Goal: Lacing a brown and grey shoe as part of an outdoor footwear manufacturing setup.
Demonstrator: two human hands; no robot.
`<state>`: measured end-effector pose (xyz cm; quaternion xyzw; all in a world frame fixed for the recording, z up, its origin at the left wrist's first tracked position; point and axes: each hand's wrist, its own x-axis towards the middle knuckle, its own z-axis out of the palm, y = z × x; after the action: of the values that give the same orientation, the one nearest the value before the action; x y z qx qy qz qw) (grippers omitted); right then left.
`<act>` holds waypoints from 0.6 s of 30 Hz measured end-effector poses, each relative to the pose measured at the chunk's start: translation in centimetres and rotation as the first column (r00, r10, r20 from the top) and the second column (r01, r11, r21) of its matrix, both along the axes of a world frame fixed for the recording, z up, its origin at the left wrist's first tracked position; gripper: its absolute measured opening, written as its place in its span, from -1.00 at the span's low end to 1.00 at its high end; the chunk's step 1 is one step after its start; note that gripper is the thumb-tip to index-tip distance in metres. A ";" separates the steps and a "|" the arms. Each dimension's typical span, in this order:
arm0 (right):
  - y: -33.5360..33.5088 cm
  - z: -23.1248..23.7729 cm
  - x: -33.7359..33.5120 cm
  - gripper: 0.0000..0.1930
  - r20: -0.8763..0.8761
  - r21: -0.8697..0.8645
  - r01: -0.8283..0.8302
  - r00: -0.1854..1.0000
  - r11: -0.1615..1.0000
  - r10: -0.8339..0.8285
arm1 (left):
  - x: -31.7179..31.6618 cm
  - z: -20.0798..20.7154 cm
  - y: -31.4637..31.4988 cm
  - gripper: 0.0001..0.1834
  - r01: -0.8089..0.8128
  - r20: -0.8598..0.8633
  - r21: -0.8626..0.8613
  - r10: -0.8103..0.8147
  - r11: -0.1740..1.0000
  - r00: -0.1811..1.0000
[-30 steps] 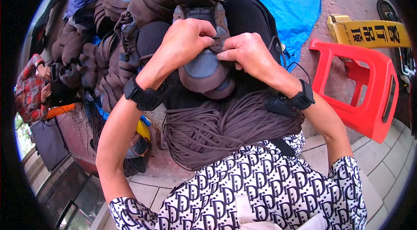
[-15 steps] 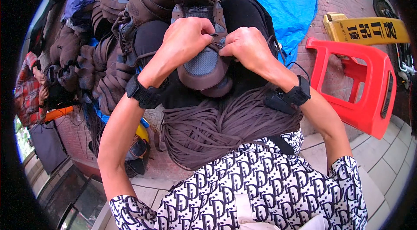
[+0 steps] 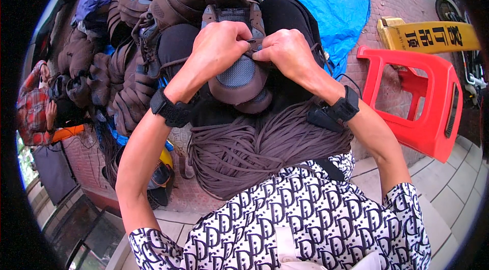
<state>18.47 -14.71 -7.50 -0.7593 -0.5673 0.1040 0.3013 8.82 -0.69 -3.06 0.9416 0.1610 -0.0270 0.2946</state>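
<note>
A brown shoe [image 3: 235, 94] with a grey-blue mesh toe lies between my knees, its toe pointing toward me. Over its eyelet area my left hand [image 3: 220, 48] is closed, thumb and forefinger pinching a dark shoelace at the eyelets. My right hand [image 3: 288, 53] is closed too, its fingertips gripping the lace just beside the left fingertips. The pinched part is small and mostly hidden by the fingers. Across my lap, below the shoe, spreads a thick bundle of dark brown shoelaces [image 3: 244, 150].
Stacked brown shoe uppers [image 3: 135, 89] crowd the left side. A blue tarp [image 3: 326, 10] covers ground beyond my knee. At right lie a red plastic stool [image 3: 410, 102] and a yellow sign board [image 3: 428, 35]. Another person in a plaid shirt [image 3: 33, 112] works at far left.
My right fingertips have moved slightly left and up, closer to the left fingertips. My left hand stays at the eyelets. At far left, the other person's hands have moved apart.
</note>
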 end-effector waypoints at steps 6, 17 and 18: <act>0.6 -0.5 -0.4 -0.77 0.071 0.050 -0.106 0.992 0.993 0.103 | 0.1 0.1 0.0 -0.80 -0.007 -0.044 -0.008 0.006 1.000 0.999; 0.9 0.1 1.2 -0.89 -0.150 0.080 -0.296 0.940 0.952 0.305 | 0.4 0.5 1.0 -0.77 0.098 -0.081 -0.124 -0.109 0.987 0.991; 1.6 0.2 1.0 -0.78 -0.148 -0.048 -0.254 0.958 0.966 0.244 | 0.3 0.6 1.0 -0.77 0.101 -0.082 -0.121 -0.111 0.987 0.990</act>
<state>19.51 -13.08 -7.30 -0.6822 -0.6319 0.2136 0.2996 9.14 0.30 -2.47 0.9278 0.1215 -0.0938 0.3399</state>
